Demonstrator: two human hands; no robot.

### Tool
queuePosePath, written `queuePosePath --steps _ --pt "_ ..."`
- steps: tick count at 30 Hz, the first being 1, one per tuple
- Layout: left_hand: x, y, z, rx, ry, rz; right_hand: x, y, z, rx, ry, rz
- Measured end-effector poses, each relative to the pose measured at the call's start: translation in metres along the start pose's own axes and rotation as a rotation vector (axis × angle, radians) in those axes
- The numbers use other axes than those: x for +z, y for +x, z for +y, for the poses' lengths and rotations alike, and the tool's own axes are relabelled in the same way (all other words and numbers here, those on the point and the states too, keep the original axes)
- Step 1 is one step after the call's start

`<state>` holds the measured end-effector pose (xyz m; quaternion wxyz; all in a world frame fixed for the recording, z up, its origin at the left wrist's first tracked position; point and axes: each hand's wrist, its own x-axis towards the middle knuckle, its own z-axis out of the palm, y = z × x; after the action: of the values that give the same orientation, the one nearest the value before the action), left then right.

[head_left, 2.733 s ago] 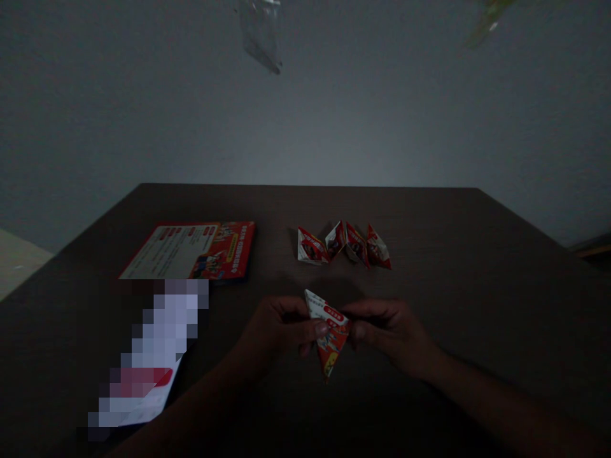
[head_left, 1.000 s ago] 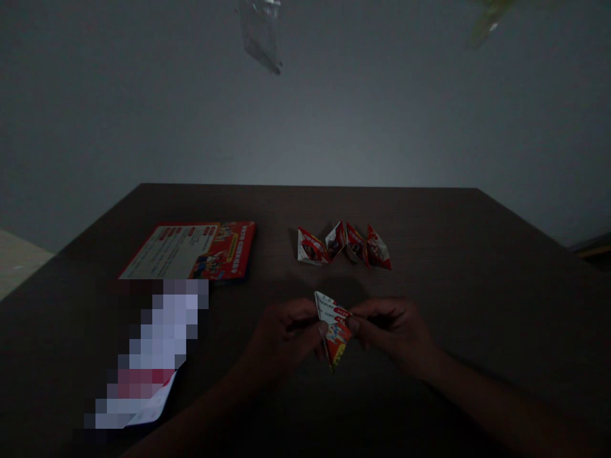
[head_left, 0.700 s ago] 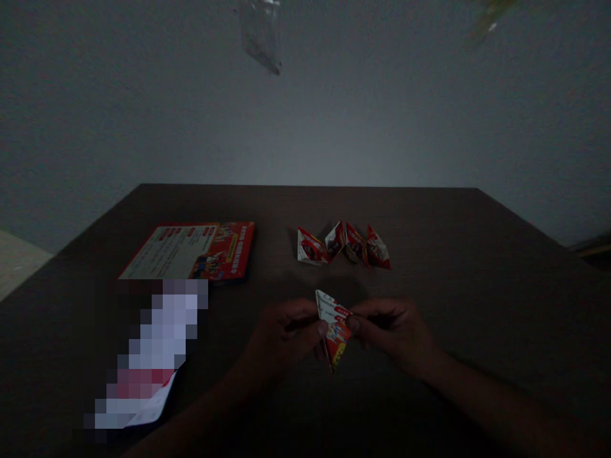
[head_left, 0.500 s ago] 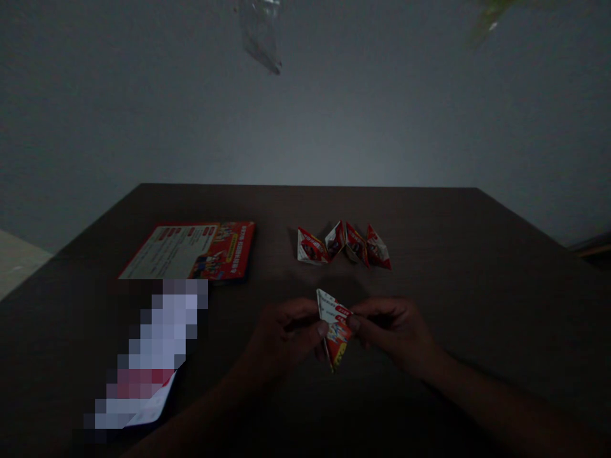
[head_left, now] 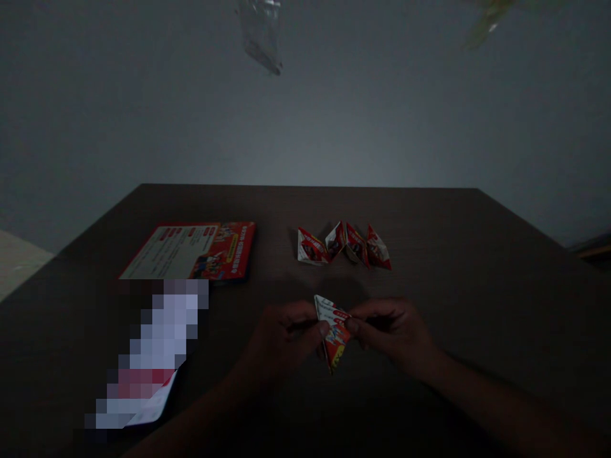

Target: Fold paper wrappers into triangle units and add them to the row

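Hands (head_left: 284, 334) (head_left: 396, 334) pinch paper (head_left: 337, 337) by edges, clear of folded pieces (head_left: 356, 243).

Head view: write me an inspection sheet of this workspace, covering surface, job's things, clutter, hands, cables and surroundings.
Surface: dark wood-grain table, dimly lit.
Job's things: folded paper piece, held; beyond it, a zigzag row of folded paper on the table, whether joined cannot be told.
Clutter: red-and-white printed card at left; nearer, a bright flat object, mostly pixelated.
Hands: left hand and right hand both pinch the folded paper piece.
Cables: nothing seen.
Surroundings: grey wall behind; at the top edge, something transparent and a blurred yellow-green patch.
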<state>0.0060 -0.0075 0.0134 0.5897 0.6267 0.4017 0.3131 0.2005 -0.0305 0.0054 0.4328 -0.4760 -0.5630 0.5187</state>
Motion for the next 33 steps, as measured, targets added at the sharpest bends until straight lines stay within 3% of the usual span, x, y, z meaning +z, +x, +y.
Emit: queuePosePath --steps 16,20,27,33 --pt "-0.0007 -0.0038 0.0034 0.095 0.123 0.012 -0.0008 0.0011 0.0007 0.0 -0.009 -0.031" --pt "-0.0009 -0.0027 0.0022 0.046 0.072 -0.007 -0.0003 0.0004 0.0006 0.015 -0.01 -0.03" --pt "0.0004 -0.0038 0.005 0.119 0.182 0.088 -0.0002 -0.0007 0.0004 0.028 -0.024 -0.057" --pt "0.0001 -0.0043 0.0061 0.118 0.158 0.066 -0.0001 0.0002 -0.0004 0.019 -0.009 -0.06"
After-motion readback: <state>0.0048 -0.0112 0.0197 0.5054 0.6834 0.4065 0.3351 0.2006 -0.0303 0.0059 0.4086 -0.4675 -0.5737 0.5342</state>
